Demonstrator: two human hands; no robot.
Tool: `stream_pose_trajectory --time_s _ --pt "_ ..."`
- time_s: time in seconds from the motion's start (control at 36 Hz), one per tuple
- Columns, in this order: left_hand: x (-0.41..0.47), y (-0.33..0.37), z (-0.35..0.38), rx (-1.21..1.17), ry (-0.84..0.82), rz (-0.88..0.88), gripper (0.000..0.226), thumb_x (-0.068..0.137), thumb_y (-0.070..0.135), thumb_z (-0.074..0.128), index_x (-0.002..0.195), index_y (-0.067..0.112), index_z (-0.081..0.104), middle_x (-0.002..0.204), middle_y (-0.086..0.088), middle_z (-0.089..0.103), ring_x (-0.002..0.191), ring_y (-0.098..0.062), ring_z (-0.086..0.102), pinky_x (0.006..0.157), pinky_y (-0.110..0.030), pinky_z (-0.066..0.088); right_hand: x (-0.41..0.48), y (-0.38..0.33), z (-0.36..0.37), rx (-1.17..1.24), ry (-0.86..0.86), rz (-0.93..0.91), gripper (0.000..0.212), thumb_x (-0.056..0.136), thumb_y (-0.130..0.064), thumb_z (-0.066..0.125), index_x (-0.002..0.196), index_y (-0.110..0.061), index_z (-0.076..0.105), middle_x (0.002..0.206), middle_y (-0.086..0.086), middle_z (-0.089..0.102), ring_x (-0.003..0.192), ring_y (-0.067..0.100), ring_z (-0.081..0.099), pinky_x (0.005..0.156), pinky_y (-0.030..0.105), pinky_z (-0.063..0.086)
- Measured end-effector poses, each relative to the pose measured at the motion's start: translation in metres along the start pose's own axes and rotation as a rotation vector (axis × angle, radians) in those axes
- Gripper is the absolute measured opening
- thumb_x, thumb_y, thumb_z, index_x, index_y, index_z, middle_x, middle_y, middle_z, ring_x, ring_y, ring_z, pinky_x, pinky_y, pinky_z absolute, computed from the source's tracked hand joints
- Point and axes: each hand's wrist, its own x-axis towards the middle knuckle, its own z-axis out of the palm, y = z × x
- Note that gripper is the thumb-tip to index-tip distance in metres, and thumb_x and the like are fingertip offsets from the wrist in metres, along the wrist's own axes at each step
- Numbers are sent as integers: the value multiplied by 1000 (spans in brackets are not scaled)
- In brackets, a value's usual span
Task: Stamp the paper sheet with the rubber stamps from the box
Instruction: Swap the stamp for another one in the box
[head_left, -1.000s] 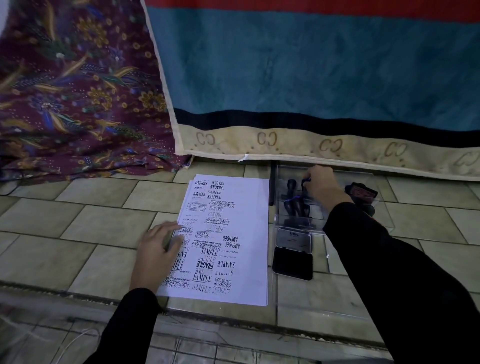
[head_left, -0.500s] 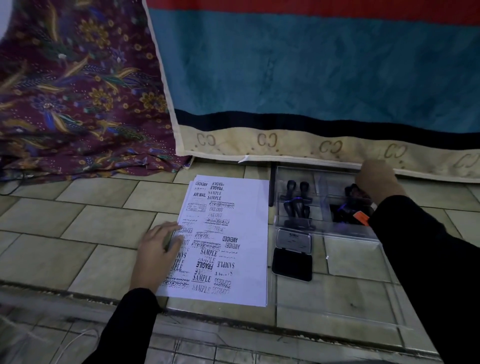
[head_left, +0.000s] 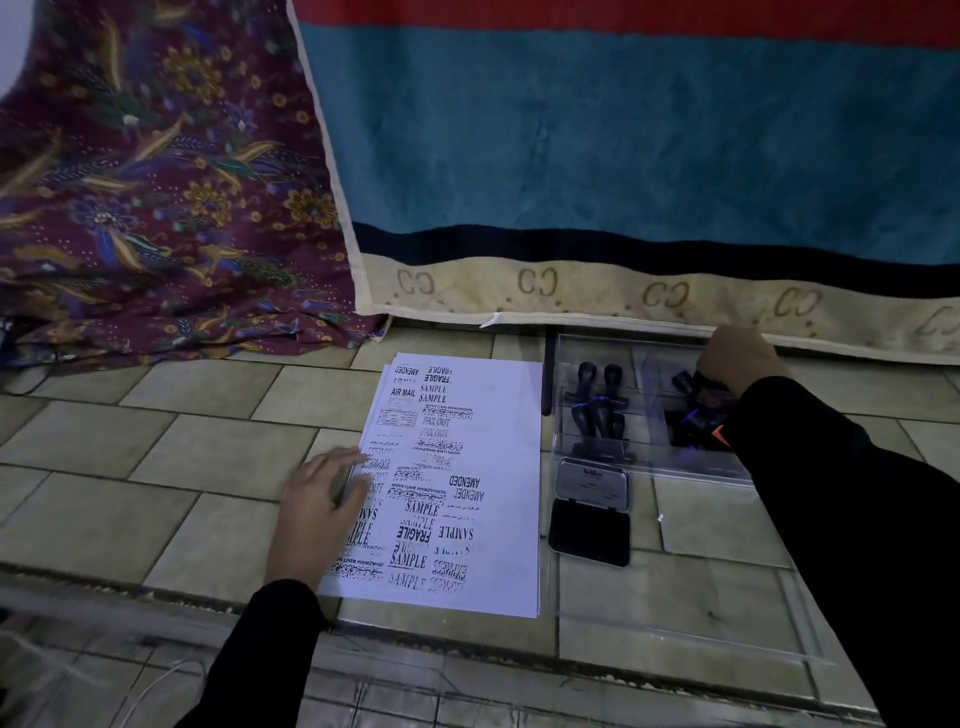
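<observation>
The right hand (head_left: 737, 358) reaches into the right compartment of the clear box (head_left: 675, 462); its fingertips are buried among the dark stamps (head_left: 691, 421) there, so whether they hold one cannot be told. The black sleeve (head_left: 831, 493) covers that compartment's near corner and all but a sliver of an orange thing (head_left: 719, 435). The left hand (head_left: 322, 499) hides the prints along the left edge of the paper (head_left: 498, 467). Lettering on the ink pad lid (head_left: 592, 480) is too small to read. The striped blanket (head_left: 623, 156) runs off the top and right edges.
</observation>
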Motion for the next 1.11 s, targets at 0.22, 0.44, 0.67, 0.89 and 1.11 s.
stream_pose_trajectory --time_s 0.22,0.44,0.67,0.89,1.11 --pt "1 -2 -1 -4 -24 -14 32 87 35 57 111 17 69 119 5 64 115 -18 56 104 -45 43 -1 0 0 52 -26 -30 32 78 -20 66 97 5 61 107 25 62 99 37 60 69 31 40" --pt "0 1 -3 1 -25 -6 39 86 43 52 110 17 70 118 7 64 113 -18 56 103 -46 44 1 10 -15 334 2 -133 27 76 -24 73 89 -2 64 83 16 65 78 28 62 61 28 44" --pt "0 3 -2 -3 -28 13 29 89 32 59 111 16 69 119 6 64 114 -18 57 103 -42 44 -69 17 -33 579 168 -394 19 82 -16 68 100 -18 66 87 3 64 76 17 59 67 21 44" --pt "-1 1 0 1 -9 19 21 93 13 65 113 13 68 122 1 64 115 -20 56 104 -43 44 -166 14 -1 594 8 -565 32 85 -12 65 112 -27 60 88 -13 58 74 -4 59 65 0 44" --pt "-1 4 -2 -22 -23 7 32 88 33 55 111 16 68 119 5 65 114 -18 57 103 -41 44 -200 20 40 469 -42 -713 25 87 -16 64 111 -22 63 103 -7 61 86 2 60 80 18 52"
